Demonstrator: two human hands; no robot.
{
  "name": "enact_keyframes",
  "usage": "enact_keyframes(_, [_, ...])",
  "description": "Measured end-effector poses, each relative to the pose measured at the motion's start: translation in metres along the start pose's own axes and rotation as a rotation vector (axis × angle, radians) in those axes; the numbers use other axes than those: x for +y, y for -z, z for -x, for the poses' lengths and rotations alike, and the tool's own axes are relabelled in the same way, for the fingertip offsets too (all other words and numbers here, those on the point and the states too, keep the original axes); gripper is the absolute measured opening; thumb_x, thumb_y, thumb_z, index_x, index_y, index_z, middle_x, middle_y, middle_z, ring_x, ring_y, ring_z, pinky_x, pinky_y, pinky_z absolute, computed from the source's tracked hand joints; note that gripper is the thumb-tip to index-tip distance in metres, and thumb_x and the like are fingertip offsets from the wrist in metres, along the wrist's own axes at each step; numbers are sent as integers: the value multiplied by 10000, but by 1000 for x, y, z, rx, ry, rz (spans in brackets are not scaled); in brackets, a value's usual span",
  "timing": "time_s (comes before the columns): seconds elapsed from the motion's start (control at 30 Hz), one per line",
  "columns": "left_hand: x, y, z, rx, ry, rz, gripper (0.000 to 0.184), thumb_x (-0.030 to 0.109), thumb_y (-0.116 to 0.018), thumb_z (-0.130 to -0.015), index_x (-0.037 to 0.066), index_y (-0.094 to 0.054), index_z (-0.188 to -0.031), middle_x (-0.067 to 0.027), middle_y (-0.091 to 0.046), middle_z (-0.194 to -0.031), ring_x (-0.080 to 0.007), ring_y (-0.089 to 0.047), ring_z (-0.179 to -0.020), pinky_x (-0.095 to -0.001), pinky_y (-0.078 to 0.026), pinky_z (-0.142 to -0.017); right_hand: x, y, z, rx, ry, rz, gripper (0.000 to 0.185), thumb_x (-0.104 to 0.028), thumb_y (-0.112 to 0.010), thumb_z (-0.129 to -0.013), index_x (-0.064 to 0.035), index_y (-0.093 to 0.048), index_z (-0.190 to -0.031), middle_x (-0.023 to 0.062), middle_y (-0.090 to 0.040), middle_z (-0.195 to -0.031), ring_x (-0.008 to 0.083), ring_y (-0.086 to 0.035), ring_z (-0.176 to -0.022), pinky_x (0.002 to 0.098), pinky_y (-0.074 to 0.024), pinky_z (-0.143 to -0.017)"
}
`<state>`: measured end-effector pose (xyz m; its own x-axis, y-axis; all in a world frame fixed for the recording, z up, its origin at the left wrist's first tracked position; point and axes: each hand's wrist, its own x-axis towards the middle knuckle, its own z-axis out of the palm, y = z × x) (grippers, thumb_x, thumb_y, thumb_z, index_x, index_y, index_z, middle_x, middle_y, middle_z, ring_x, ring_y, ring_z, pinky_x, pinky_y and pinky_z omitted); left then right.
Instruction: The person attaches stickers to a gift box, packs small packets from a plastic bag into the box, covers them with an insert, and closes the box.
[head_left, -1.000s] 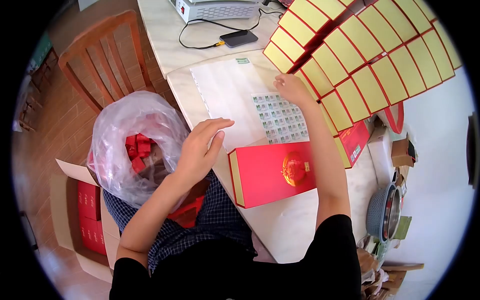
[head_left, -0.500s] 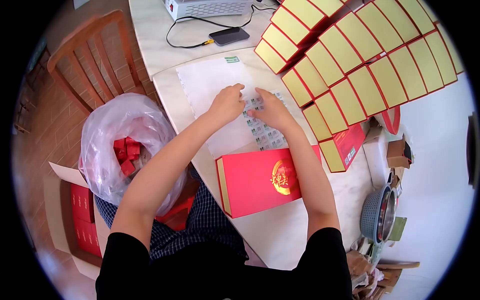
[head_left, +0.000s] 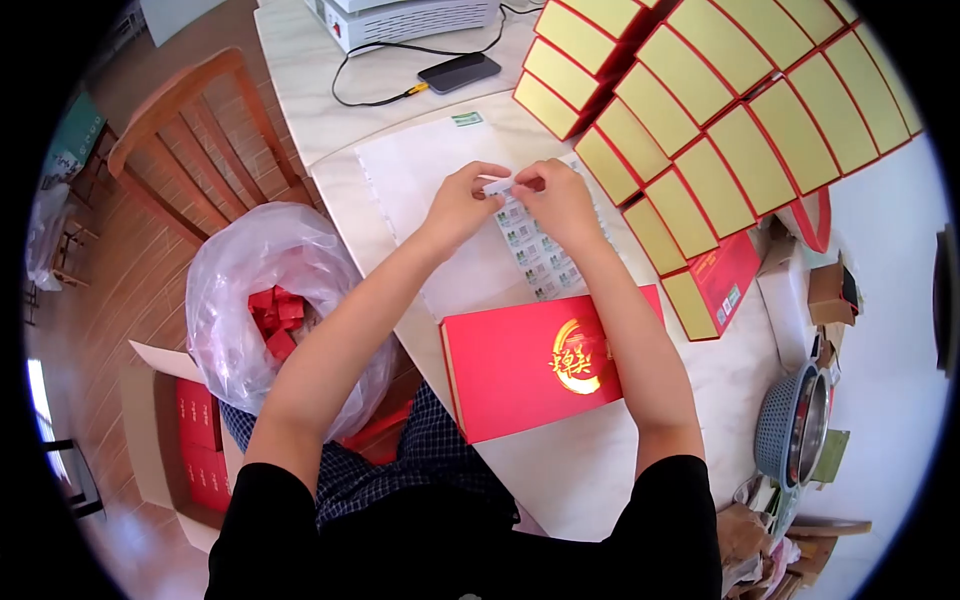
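Note:
A sheet of small green-and-white printed stickers (head_left: 540, 264) lies on white backing paper (head_left: 405, 170) on the table. My left hand (head_left: 466, 208) is closed at the sheet's upper end, thumb and forefinger around a white edge. Right beside it, my right hand (head_left: 560, 203) pinches the same end with thumb and fingertips together; whether a single sticker has come loose there is too small to tell. Below the sheet, a red gift box (head_left: 500, 365) with a gold round emblem lies flat, partly covered by my right forearm.
Stacked red-and-yellow boxes (head_left: 720, 160) stand at the back right. A phone (head_left: 459, 73) on a cable lies behind the paper. To the left are a plastic bag (head_left: 225, 290) with red pieces, a wooden chair (head_left: 190, 130) and an open carton (head_left: 150, 440). A grey basket (head_left: 778, 425) sits at right.
Both hands have come closer together at the sheet's upper end. The fingers of my right hand, spread before, have closed into a pinch, and my left fingers have closed too. The view has shifted slightly.

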<state>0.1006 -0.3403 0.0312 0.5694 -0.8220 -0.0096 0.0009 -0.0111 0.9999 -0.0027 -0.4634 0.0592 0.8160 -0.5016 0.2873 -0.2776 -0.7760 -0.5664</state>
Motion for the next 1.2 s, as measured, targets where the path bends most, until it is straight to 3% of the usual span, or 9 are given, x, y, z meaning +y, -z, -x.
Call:
enact_keyframes(0.23, [-2,-6,2,51,-69,-17,356,-30,-611,-812,58,-589,-1156,-66,-653,-1022,-58,-488,-736,-217,-437,-700,-8,2,1,20,-19,-72,81,-69,-704,-748,-12,-665,-791,146,-653,-831,270,-651,-723,364,-511,-671])
enact_keyframes(0.43, [-8,0,-3,121,-203,-298,408,35,-648,-785,114,-603,-1182,-117,-640,-1095,-127,-561,-725,-243,-468,-680,-16,6,3,-73,-8,-107,82,-77,-659,-801,-10,-623,-832,136,-659,-834,274,-656,-749,355,-513,-692])
enact_keyframes(0.53, [-2,5,6,74,-160,-481,444,144,-693,-766,139,-601,-1200,-137,-587,-1182,-212,-603,-879,-312,-479,-781,-5,4,2,-106,-52,-239,98,-94,-609,-850,-15,-599,-906,123,-656,-853,262,-665,-776,338,-509,-708])
enact_keyframes(0.6, [-7,10,13,164,-362,-871,436,241,-717,-755,133,-616,-1166,-133,-538,-1219,-249,-557,-1042,-420,-424,-910,5,-1,-1,-142,-103,-287,103,-98,-587,-866,-16,-583,-929,115,-650,-858,244,-664,-785,328,-504,-712])
enact_keyframes(0.7, [-15,15,19,292,-482,-1052,476,296,-730,-749,125,-606,-1175,-109,-545,-1205,-269,-514,-1114,-463,-372,-963,-1,3,-2,-173,-240,-391,111,-123,-543,-915,-23,-551,-964,81,-621,-872,176,-633,-794,290,-491,-724])
enact_keyframes(0.77, [-13,18,26,313,-521,-1043,477,287,-716,-767,97,-596,-1187,-126,-545,-1216,-296,-513,-1119,-435,-389,-958,-5,9,-3,-178,-325,-441,120,-144,-519,-947,-28,-535,-976,54,-599,-880,124,-605,-794,262,-482,-732])
enact_keyframes(0.83, [-7,23,38,331,-551,-1029,480,278,-702,-785,69,-585,-1200,-142,-544,-1226,-323,-512,-1124,-406,-405,-953,0,17,-5,-56,-182,-388,71,-81,-531,-918,-13,-536,-937,75,-605,-829,122,-578,-722,273,-478,-686])
enact_keyframes(1.0, [17,39,118,53,-288,-136,308,174,-565,-920,20,-574,-1187,-121,-584,-1179,-226,-521,-1151,-365,-399,-979,-67,67,20,-44,-109,-501,77,-43,-555,-911,5,-549,-971,47,-600,-814,81,-548,-719,238,-462,-682])
enact_keyframes(1.2, [-2,22,183,34,-215,40,338,167,-556,-927,16,-544,-1230,-128,-563,-1206,-219,-549,-1119,-339,-431,-961,-123,57,107,-176,-204,-516,263,5,-593,-887,1,-524,-1141,47,-623,-838,85,-571,-786,222,-455,-742])
